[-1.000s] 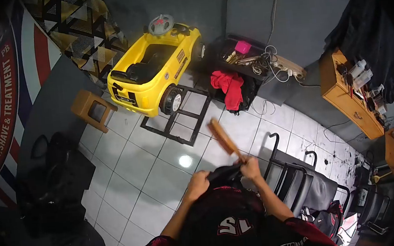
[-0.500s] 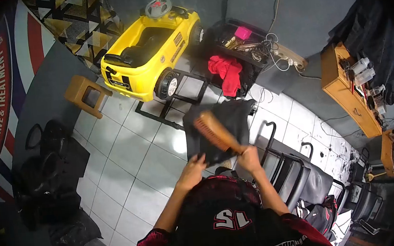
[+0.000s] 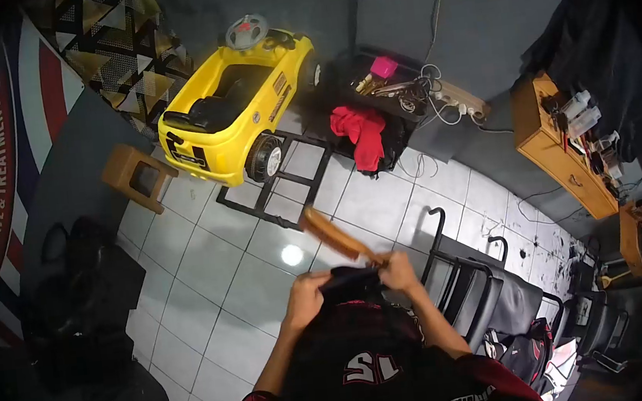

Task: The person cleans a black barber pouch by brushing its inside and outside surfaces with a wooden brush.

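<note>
Low in the middle, my left hand (image 3: 305,298) is closed on the left edge of a black cloth (image 3: 352,279), close to my torso. My right hand (image 3: 399,272) is wrapped round the handle of a brown wooden brush (image 3: 334,235) and is also at the cloth's right edge. The brush points up and to the left, its bristles facing down-left, above the tiled floor. Most of the cloth is bunched between both hands, and its lower part blends into the black shirt.
A yellow toy car (image 3: 235,108) stands by a black metal frame (image 3: 307,177). Left of it is a brown stool (image 3: 137,178). A red cloth (image 3: 361,136) hangs from a black bin. Black chair (image 3: 465,295) lies close at right; wooden drawer (image 3: 568,157) beyond.
The black cloth was spread out in front half a second ago and is now gathered back between my hands near my torso. The brush has moved down and left.
</note>
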A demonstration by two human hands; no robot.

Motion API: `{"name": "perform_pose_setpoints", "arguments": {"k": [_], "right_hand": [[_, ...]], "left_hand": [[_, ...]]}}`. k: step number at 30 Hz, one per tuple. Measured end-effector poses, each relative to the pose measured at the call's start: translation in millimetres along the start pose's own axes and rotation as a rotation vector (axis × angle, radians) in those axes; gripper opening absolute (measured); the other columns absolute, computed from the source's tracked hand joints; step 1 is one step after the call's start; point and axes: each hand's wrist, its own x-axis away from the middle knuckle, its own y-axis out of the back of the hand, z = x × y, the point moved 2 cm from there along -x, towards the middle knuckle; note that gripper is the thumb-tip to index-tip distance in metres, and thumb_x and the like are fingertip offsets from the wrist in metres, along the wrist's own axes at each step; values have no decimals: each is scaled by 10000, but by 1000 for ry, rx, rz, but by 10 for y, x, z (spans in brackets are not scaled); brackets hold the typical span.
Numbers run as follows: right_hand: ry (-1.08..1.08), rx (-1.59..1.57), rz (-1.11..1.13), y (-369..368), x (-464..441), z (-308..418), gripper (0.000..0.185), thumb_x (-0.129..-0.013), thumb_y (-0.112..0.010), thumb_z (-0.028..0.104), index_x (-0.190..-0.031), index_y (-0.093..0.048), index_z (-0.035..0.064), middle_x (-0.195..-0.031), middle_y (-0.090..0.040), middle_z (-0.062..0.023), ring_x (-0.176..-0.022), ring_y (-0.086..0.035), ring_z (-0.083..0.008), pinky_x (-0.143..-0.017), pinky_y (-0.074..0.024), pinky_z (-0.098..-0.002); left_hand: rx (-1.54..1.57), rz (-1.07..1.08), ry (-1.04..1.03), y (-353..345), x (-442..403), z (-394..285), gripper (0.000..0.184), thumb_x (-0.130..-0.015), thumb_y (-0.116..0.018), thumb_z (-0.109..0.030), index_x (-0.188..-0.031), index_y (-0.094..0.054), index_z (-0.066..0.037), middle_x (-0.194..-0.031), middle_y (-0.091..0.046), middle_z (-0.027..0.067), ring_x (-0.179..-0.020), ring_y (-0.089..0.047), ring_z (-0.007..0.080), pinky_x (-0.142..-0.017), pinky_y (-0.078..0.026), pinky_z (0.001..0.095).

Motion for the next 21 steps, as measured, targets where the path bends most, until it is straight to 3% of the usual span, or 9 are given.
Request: {"name": "perform_pose_setpoints", "arguments": {"k": [3, 5, 7, 9, 11, 15, 16, 19, 21], "right_hand": [[77, -75, -335, 730, -58, 984, 351, -611, -436, -23, -886, -648, 30, -629, -534, -222, -522, -516, -229, -530, -418, -325], [173, -223, -517, 1082, 23, 1420, 222, -553, -390, -60, -707, -550, -55, -572, -496, -63, -522, -367, -113, -469, -301, -293], [563, -505, -505, 1181, -32, 1398, 255, -558, -403, -77, -728, -589, -41, -775, -620, -109, -734, -581, -191, -687, -455, -279], [515, -374, -527, 1128, 45, 1484, 304, -615, -417, -89, -839, -609, -18, -942, -631, -143, -885, -600, -244, -817, -454, -301], [460, -408, -639, 788, -11, 1144, 288, -650, -428, -82, -862, -608, -5, -971, -636, -141, -862, -606, -238, -792, -465, -315], [-117, 453, 97, -110, 138, -249, 262, -700, -590, 124, -945, -640, 44, -917, -613, -210, -894, -573, -426, -789, -479, -448], [-286, 433, 210, -288, 283, -357, 282, -696, -591, 169, -940, -630, 34, -970, -577, -278, -922, -575, -402, -793, -469, -466], [-247, 564, 452, -461, 355, -704, 253, -689, -584, 156, -917, -652, 68, -959, -600, -233, -925, -571, -398, -818, -468, -437], [-156, 434, 424, -494, 330, -785, 272, -662, -547, 110, -907, -662, 84, -895, -611, -221, -881, -583, -383, -811, -472, -416]], "left_hand": [[-54, -339, -106, 735, -456, -1090, 512, -603, -392, 156, -1057, -587, 21, -1066, -580, 183, -951, -558, 348, -854, -443, 378], [-27, -451, -201, 1070, -576, -1580, 501, -622, -406, 134, -1078, -581, 21, -1118, -557, 192, -1043, -544, 331, -910, -410, 343], [13, -639, -321, 1156, -644, -1777, 465, -668, -436, 122, -1111, -552, 46, -1131, -549, 198, -1052, -542, 329, -912, -406, 343], [-106, -728, -368, 1044, -685, -1609, 514, -656, -453, 117, -1161, -515, 43, -1187, -515, 208, -1115, -497, 345, -911, -407, 347], [-387, -579, -255, 823, -695, -1325, 574, -644, -463, 119, -1209, -477, 19, -1243, -470, 188, -1165, -419, 366, -947, -365, 405], [-546, 349, -170, -522, -53, 775, 548, -629, -523, 27, -1175, -520, -29, -1191, -524, 159, -1088, -486, 380, -850, -425, 463], [-556, 339, -174, -587, 78, 773, 548, -629, -523, 27, -1175, -520, -29, -1191, -524, 159, -1088, -486, 380, -850, -425, 463], [35, 613, 383, -693, 243, 778, 158, -629, -548, -76, -728, -668, -47, -854, -636, 203, -865, -616, 318, -747, -480, 405], [-56, 689, 456, -648, 185, 761, 163, -625, -557, -90, -735, -663, -31, -838, -633, 210, -837, -618, 330, -731, -483, 409]]}}
